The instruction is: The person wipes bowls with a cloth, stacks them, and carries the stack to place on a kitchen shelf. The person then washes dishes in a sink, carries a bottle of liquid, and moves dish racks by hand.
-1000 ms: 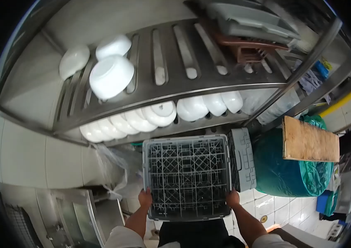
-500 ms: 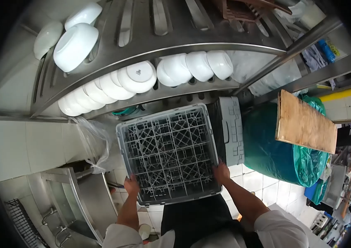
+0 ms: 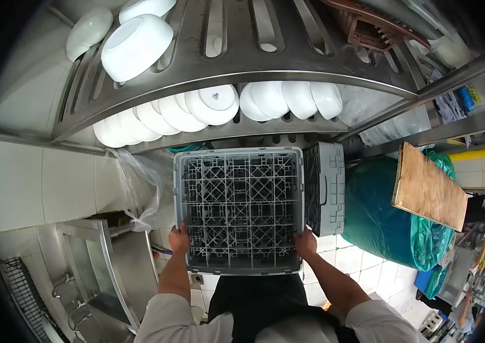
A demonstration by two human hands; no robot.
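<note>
A grey plastic dishwasher rack (image 3: 238,203) with a grid of square compartments is held in front of my body, no dishes showing in it. My left hand (image 3: 179,238) is closed on its left side, near the lower corner. On the opposite side my right hand (image 3: 306,244) grips the right edge at about the same height. Right beside the rack, a second grey rack (image 3: 334,188) stands on its side, close to my right hand. The undersides of my fingers are partly hidden by the rack walls.
White bowls (image 3: 212,106) line the lower metal shelf, and larger white bowls (image 3: 136,48) sit on the slotted upper shelf (image 3: 236,66). To the right are a green-bagged bin (image 3: 374,200) and a wooden board (image 3: 431,186). Steel sinks (image 3: 96,280) are lower left.
The rack has turned from a slight tilt to nearly square with my body. Both hands keep their hold on it. The whole view has shifted, with the shelves appearing further right.
</note>
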